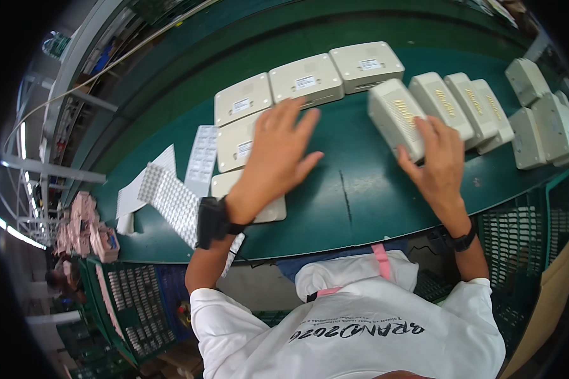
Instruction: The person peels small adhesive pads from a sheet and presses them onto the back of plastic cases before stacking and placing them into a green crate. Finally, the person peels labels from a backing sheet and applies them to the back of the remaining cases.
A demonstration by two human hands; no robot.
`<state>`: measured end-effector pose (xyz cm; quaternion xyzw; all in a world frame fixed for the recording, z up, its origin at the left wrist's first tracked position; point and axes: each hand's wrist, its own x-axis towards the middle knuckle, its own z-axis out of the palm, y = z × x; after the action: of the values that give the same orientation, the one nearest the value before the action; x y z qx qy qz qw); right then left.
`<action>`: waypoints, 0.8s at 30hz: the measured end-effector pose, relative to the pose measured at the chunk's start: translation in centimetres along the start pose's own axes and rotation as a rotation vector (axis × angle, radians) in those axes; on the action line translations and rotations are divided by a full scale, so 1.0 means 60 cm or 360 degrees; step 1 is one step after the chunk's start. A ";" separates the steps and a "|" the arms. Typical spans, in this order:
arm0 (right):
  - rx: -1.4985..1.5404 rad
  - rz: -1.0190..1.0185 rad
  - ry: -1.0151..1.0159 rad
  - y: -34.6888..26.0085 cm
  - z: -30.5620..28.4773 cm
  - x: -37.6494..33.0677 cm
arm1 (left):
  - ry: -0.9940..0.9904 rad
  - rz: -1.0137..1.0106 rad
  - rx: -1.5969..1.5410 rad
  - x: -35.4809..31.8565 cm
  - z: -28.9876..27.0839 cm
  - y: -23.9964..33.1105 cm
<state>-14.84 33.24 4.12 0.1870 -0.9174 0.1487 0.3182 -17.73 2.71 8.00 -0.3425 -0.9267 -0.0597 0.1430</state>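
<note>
On the bench (pixel 319 215): sheets (pixel 167 202) left of the flat-lying devices (pixel 305 72); upright devices (pixel 441 104) right of these; further devices (pixel 550 129) at far right, probably touching one another. Crate (pixel 509 221) below near edge, right.

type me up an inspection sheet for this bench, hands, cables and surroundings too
surface: green tabletop, with a dark line on it
things at work: at least five flat cream boxes with white labels; four standing cream boxes with gold print; more cream boxes at far right
clutter: silvery dimpled sheet and white label sheet, left of the flat boxes
left hand: open, over the flat boxes; contact unclear
right hand: fingers on the nearest standing box; firmness of grip unclear
cables: thin dark cable by the near table edge
surroundings: green crates at both sides, pink bins at left
</note>
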 end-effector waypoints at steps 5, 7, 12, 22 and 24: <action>-0.0305 0.0030 0.0129 -0.012 -0.012 0.012 | -0.0004 -0.0619 -0.0191 -0.154 -0.073 -0.078; -0.0304 0.0030 0.0148 -0.042 -0.010 0.020 | -0.0192 -0.1145 -0.0612 -0.213 -0.088 -0.061; 0.1203 -0.0100 -0.0802 -0.172 0.053 0.026 | -0.0049 -0.1440 -0.0873 -0.266 -0.060 0.018; 0.1517 0.0054 -0.0806 -0.176 0.022 -0.014 | 0.0361 -0.0863 -0.1042 -0.246 0.017 0.147; 0.1408 -0.0054 -0.0701 -0.162 -0.003 -0.016 | 0.0396 -0.0781 -0.1047 -0.222 0.031 0.161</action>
<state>-9.80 24.95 5.14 0.3460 -0.8086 0.4757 0.0090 -2.20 2.19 2.28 -0.1293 -0.8879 -0.4254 0.1184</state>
